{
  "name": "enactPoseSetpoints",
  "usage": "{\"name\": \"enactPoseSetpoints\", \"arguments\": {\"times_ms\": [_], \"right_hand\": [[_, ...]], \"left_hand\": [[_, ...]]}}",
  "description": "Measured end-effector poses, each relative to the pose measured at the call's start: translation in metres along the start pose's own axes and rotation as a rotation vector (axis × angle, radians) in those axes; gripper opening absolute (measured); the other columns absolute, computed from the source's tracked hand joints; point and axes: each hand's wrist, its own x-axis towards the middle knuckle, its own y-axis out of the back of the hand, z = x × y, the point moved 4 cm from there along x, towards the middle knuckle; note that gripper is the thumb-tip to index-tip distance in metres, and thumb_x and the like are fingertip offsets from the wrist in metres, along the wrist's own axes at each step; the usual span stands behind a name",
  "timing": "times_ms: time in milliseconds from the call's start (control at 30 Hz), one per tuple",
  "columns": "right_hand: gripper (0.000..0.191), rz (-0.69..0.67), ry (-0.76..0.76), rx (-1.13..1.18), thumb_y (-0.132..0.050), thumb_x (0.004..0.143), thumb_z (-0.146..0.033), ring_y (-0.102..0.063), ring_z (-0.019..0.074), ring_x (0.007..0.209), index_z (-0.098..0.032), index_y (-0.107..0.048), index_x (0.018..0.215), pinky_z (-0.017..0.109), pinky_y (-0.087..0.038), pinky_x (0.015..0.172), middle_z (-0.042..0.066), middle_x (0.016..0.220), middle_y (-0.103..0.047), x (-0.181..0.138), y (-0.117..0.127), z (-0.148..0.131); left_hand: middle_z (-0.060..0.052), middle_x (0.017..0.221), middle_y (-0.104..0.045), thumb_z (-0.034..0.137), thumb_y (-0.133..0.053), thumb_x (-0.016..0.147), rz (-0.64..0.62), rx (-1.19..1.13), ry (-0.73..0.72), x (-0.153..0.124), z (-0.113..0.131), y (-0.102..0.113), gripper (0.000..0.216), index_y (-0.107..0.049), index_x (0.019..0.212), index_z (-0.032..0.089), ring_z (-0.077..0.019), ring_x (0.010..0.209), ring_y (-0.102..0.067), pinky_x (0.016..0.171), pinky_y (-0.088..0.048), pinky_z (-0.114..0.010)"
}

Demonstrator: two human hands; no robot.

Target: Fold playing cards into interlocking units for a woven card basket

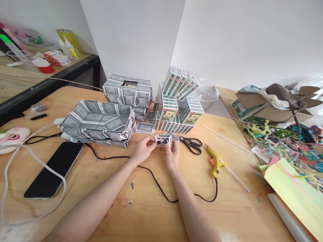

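Between my two hands is a playing card [160,140], with its edges bent up and black marks on the face. My left hand [146,147] pinches its left end. The fingers of my right hand [172,153] are closed on its right end, the thumb lying over the face. Just behind and right of that hand, black-handled scissors [192,145] lie on the table. A stack of grey-backed playing cards [144,127] rests beyond my left hand. To the left stands an open tray built from folded cards [101,119], and behind it a taller card-built box [127,90].
Boxed card decks [180,101] are stacked at the back. A yellow glue gun [215,162] lies at right, its black cord [161,190] crossing under my forearms. A phone [54,169] and white cable [63,181] are at left; craft scraps [290,144] pile up at right.
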Motion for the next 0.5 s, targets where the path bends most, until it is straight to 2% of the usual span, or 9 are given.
{"name": "enactPoseSetpoints", "arguments": {"times_ms": [133,233,300,367,433,500], "right_hand": [[0.044,0.097,0.152,-0.077,-0.055,0.078,-0.036,-0.053,0.0163,0.095,-0.022,-0.043,0.117,0.028,-0.046,0.076,0.006,0.104,-0.056,-0.004,0.005,-0.009],[0.03,0.091,0.138,-0.121,-0.051,0.08,-0.036,-0.055,0.016,0.091,-0.02,-0.054,0.105,0.029,-0.045,0.076,0.005,0.101,-0.059,-0.004,0.005,-0.007],[0.024,0.088,0.063,-0.112,-0.051,0.079,-0.038,-0.057,0.0151,0.076,-0.018,-0.058,0.091,0.027,-0.047,0.065,0.004,0.087,-0.061,-0.002,0.006,-0.003],[0.023,0.055,-0.039,-0.062,-0.053,0.077,-0.041,-0.054,0.0125,0.055,-0.018,-0.055,0.081,0.023,-0.043,0.047,0.0,0.068,-0.059,-0.001,0.005,0.002],[0.025,-0.018,-0.112,0.004,-0.053,0.077,-0.043,-0.046,0.0097,0.04,-0.019,-0.05,0.079,0.021,-0.036,0.036,-0.004,0.056,-0.053,0.0,0.002,0.004],[0.026,-0.107,-0.139,0.072,-0.051,0.078,-0.044,-0.042,0.0083,0.033,-0.02,-0.048,0.087,0.02,-0.032,0.031,-0.006,0.053,-0.05,-0.002,-0.003,0.003]], "left_hand": [[-0.002,0.079,-0.062,0.026,-0.054,0.075,0.024,0.014,-0.034,-0.001,0.001,0.001,0.01,-0.053,0.076,0.016,-0.0145,0.076,-0.058,0.073,-0.046,-0.027],[-0.002,0.083,-0.061,0.027,-0.052,0.077,-0.004,0.043,-0.055,-0.002,0.001,-0.001,0.011,-0.054,0.081,0.016,-0.0144,0.078,-0.058,0.074,-0.046,-0.027],[-0.003,0.083,-0.061,0.028,-0.051,0.078,0.018,0.083,-0.063,-0.003,0.002,-0.001,0.013,-0.054,0.083,0.016,-0.0143,0.078,-0.058,0.072,-0.046,-0.025],[-0.002,0.08,-0.06,0.029,-0.05,0.079,0.055,0.13,-0.072,-0.004,0.004,0.002,0.014,-0.054,0.083,0.017,-0.0137,0.074,-0.057,0.066,-0.045,-0.023],[-0.001,0.076,-0.058,0.029,-0.05,0.079,0.062,0.167,-0.095,-0.004,0.007,0.004,0.013,-0.054,0.082,0.017,-0.0126,0.068,-0.054,0.061,-0.043,-0.022],[-0.001,0.076,-0.058,0.028,-0.05,0.079,0.039,0.201,-0.137,-0.004,0.011,0.004,0.012,-0.055,0.083,0.018,-0.0123,0.067,-0.053,0.061,-0.042,-0.022]]}}
